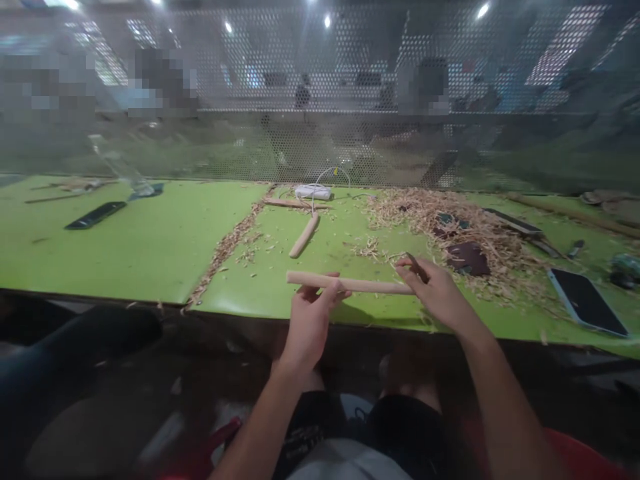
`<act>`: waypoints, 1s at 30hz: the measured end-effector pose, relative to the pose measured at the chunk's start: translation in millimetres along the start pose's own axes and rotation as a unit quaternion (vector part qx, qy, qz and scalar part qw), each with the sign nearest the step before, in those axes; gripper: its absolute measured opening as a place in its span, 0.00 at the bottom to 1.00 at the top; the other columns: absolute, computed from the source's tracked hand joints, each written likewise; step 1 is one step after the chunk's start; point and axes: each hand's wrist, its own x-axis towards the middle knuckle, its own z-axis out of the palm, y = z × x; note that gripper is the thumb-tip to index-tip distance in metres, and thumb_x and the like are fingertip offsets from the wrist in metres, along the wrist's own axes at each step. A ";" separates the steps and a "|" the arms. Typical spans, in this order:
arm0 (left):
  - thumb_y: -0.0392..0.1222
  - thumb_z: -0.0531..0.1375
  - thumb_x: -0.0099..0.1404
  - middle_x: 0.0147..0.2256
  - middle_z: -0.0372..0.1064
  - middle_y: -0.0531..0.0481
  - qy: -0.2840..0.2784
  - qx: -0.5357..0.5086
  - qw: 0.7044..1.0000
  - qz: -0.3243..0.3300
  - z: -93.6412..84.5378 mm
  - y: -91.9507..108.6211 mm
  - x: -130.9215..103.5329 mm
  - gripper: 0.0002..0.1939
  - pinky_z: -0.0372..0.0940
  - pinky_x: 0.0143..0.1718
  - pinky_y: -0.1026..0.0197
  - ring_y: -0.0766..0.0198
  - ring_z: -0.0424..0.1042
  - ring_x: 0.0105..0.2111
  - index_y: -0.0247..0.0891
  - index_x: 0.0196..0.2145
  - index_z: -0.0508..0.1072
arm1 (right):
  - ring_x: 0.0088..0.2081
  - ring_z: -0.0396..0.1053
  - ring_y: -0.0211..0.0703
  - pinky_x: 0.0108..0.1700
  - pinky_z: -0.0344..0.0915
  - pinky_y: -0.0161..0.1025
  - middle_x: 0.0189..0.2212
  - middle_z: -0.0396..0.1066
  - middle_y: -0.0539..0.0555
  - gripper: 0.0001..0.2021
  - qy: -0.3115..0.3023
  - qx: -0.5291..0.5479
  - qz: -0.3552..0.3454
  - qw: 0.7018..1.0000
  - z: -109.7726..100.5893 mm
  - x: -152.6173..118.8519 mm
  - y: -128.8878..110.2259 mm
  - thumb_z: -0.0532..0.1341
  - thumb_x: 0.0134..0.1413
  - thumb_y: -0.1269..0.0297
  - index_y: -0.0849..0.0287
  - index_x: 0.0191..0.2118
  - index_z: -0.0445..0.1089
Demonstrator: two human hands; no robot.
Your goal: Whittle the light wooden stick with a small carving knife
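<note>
A pale, smooth wooden stick (pixel 373 287) lies level above the front edge of the green table. My left hand (pixel 309 317) is closed around its left part, thumb on top and fingers behind. At the right end, my right hand (pixel 441 292) is closed on a thin dark flat piece (pixel 417 268) that sticks up between thumb and fingers. My right fingers also meet the stick's end, which they partly hide. Beyond the stick, a shorter wooden piece (pixel 304 235) with a white cord at its tip rests on the table.
A heap of wood shavings (pixel 415 210) spreads at the right, with a dark maroon sheet (pixel 467 259) on it. A phone (pixel 587 301) lies near the right front edge, another phone (pixel 95 216) at the left. A white power strip (pixel 313 193) sits before the perforated screen (pixel 300 143).
</note>
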 end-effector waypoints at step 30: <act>0.47 0.56 0.70 0.24 0.46 0.59 -0.209 0.009 0.962 -0.175 -11.5 -6.0 -19.6 0.13 0.41 0.12 0.75 0.75 0.47 0.18 0.41 0.50 0.64 | 0.26 0.67 0.43 0.27 0.48 0.36 0.23 0.73 0.52 0.10 -0.063 -0.293 -0.086 0.950 40.3 16.2 -50.5 0.56 0.58 0.68 0.58 0.28 0.73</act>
